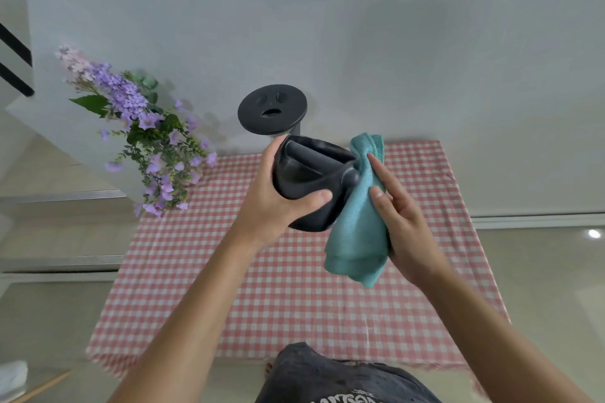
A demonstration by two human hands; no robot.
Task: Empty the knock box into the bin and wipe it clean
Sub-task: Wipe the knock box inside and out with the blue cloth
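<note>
Purple flowers (137, 127) stand at far left of the checked tabletop (294, 298). My left hand (278, 203) is wrapped around the black knock box (311, 180), held tilted above the tabletop. My right hand (402, 222) presses a teal cloth (357, 222) against its right side, fingers extended.

We see two bare forearms with no sleeves, watch or rings on them. Our left hand (278, 203) and right hand (404, 226) are ungloved. We wear a dark grey T-shirt (330, 376) with pale lettering printed across its front.
</note>
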